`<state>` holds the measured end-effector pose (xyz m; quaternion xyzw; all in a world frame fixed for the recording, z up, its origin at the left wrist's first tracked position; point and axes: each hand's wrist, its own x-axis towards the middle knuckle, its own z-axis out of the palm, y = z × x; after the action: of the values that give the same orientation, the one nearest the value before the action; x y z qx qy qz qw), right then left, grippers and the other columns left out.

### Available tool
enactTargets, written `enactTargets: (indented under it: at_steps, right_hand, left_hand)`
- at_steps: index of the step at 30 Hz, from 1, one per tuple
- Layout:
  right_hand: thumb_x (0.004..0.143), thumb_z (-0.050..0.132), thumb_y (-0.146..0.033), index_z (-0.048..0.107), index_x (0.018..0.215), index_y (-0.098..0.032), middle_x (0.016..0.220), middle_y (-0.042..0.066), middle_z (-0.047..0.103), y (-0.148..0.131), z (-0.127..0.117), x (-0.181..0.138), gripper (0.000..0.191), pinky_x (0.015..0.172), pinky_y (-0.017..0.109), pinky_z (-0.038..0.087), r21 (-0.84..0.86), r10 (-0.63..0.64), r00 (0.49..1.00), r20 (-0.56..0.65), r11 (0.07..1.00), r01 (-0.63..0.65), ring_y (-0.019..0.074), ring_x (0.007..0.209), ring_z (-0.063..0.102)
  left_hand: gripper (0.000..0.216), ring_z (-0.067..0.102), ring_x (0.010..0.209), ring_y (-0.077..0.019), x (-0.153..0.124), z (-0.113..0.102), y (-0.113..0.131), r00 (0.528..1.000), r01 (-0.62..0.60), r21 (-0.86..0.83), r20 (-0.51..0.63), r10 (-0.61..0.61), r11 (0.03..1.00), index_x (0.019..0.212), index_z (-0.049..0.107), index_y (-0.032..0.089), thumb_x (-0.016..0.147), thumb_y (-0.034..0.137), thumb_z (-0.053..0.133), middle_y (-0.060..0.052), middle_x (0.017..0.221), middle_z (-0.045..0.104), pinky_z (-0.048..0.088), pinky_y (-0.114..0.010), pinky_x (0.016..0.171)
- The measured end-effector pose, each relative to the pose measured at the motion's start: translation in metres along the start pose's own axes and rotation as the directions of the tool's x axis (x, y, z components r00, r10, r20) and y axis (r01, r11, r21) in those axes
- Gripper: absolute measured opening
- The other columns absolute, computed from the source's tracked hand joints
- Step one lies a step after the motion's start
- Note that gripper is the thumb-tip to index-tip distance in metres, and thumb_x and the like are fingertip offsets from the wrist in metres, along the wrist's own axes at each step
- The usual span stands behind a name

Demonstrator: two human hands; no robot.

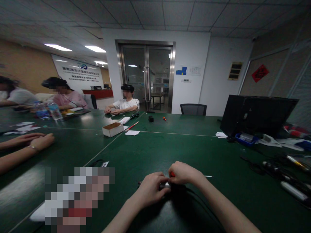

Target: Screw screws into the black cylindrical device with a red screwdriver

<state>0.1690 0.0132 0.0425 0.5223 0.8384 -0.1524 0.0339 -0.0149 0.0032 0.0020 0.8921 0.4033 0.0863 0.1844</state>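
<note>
Low over the green table, my left hand (153, 189) is closed around a small silver cylindrical piece (166, 185); a dark end sticks out past its far side. My right hand (184, 173) is beside it, almost touching, with fingers curled round a red thing (172, 174). Only a bit of that red thing shows, so its kind is hidden. A dark cable (201, 200) runs from below my right hand toward the lower right. Just past my right wrist a thin pale strip (208, 176) shows on the table.
At the left lies a white item (39, 212), partly blurred out. Ahead are a small open box (113, 129), a black block (151, 119) and an orange screwdriver (165, 119). A monitor (257, 113) and silver-and-black corded tools (293, 191) are at right. Co-workers' hands (36, 140) rest at left.
</note>
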Motion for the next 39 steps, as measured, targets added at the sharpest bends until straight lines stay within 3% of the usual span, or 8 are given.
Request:
enactTargets:
  at_steps: [15, 20, 23, 28, 31, 35, 39]
  right_hand:
    - [0.081, 0.067, -0.018, 0.080, 0.104, -0.023, 0.097, 0.009, 0.080, 0.003, 0.001, 0.002, 0.028, 0.062, 0.024, 0.042, 0.020, -0.059, 0.998, 0.022, 0.998, 0.059, 0.0217, 0.085, 0.073]
    - [0.075, 0.068, -0.013, 0.080, 0.090, -0.023, 0.085, 0.005, 0.077, 0.006, 0.003, 0.001, 0.022, 0.062, 0.026, 0.043, 0.107, -0.080, 0.996, -0.034, 0.991, 0.083, 0.0205, 0.075, 0.069]
    - [0.072, 0.068, -0.011, 0.075, 0.085, -0.021, 0.081, 0.003, 0.073, 0.011, 0.000, 0.002, 0.018, 0.066, 0.026, 0.044, 0.195, -0.093, 0.986, -0.136, 0.974, 0.119, 0.0189, 0.075, 0.065]
    - [0.069, 0.057, -0.006, 0.059, 0.095, -0.020, 0.087, 0.000, 0.062, 0.024, -0.013, 0.003, 0.030, 0.072, 0.026, 0.044, 0.359, -0.046, 0.902, -0.429, 0.908, 0.217, 0.0153, 0.078, 0.056]
    - [0.073, 0.052, -0.008, 0.047, 0.099, -0.023, 0.086, -0.002, 0.056, 0.032, -0.021, 0.004, 0.031, 0.070, 0.026, 0.046, 0.457, 0.003, 0.838, -0.545, 0.840, 0.293, 0.0142, 0.076, 0.055]
    - [0.084, 0.053, -0.019, 0.041, 0.103, -0.025, 0.096, 0.000, 0.060, 0.033, -0.024, 0.005, 0.023, 0.077, 0.031, 0.052, 0.537, 0.051, 0.774, -0.631, 0.749, 0.388, 0.0160, 0.084, 0.062]
    - [0.084, 0.060, -0.023, 0.042, 0.102, -0.025, 0.092, 0.000, 0.065, 0.027, -0.022, 0.006, 0.025, 0.077, 0.034, 0.053, 0.583, 0.085, 0.761, -0.643, 0.698, 0.415, 0.0167, 0.080, 0.065]
  left_hand:
    - [0.018, 0.067, 0.097, -0.0237, 0.002, 0.004, -0.004, 1.000, -0.003, 0.008, 0.004, 0.003, 1.000, 0.100, 0.075, 0.021, 0.091, 0.029, 0.061, -0.006, 0.104, 0.072, 0.048, -0.029, 0.083]
    - [0.019, 0.066, 0.097, -0.0240, 0.000, 0.002, -0.001, 1.000, -0.003, -0.001, 0.001, 0.003, 1.000, 0.100, 0.075, 0.020, 0.091, 0.028, 0.060, -0.006, 0.105, 0.072, 0.048, -0.029, 0.084]
    - [0.020, 0.066, 0.098, -0.0244, -0.002, 0.000, 0.001, 1.000, 0.000, -0.007, 0.001, 0.000, 1.000, 0.101, 0.075, 0.021, 0.092, 0.030, 0.060, -0.006, 0.107, 0.072, 0.048, -0.030, 0.084]
    - [0.024, 0.066, 0.099, -0.0244, -0.002, -0.002, 0.002, 1.000, 0.003, -0.016, 0.000, -0.003, 1.000, 0.110, 0.075, 0.021, 0.093, 0.032, 0.062, -0.007, 0.109, 0.071, 0.047, -0.030, 0.084]
    - [0.024, 0.066, 0.098, -0.0241, -0.001, -0.001, 0.000, 1.000, 0.002, -0.018, 0.004, -0.002, 1.000, 0.110, 0.075, 0.021, 0.093, 0.032, 0.064, -0.006, 0.107, 0.071, 0.046, -0.030, 0.083]
    - [0.029, 0.066, 0.098, -0.0244, 0.000, 0.002, -0.003, 1.000, 0.000, -0.028, -0.009, -0.001, 1.000, 0.116, 0.074, 0.021, 0.092, 0.034, 0.064, -0.007, 0.107, 0.071, 0.047, -0.031, 0.085]
    - [0.031, 0.065, 0.099, -0.0242, -0.001, 0.001, -0.003, 1.000, -0.013, -0.035, -0.007, 0.013, 0.999, 0.121, 0.073, 0.022, 0.093, 0.034, 0.062, -0.007, 0.110, 0.071, 0.047, -0.031, 0.086]
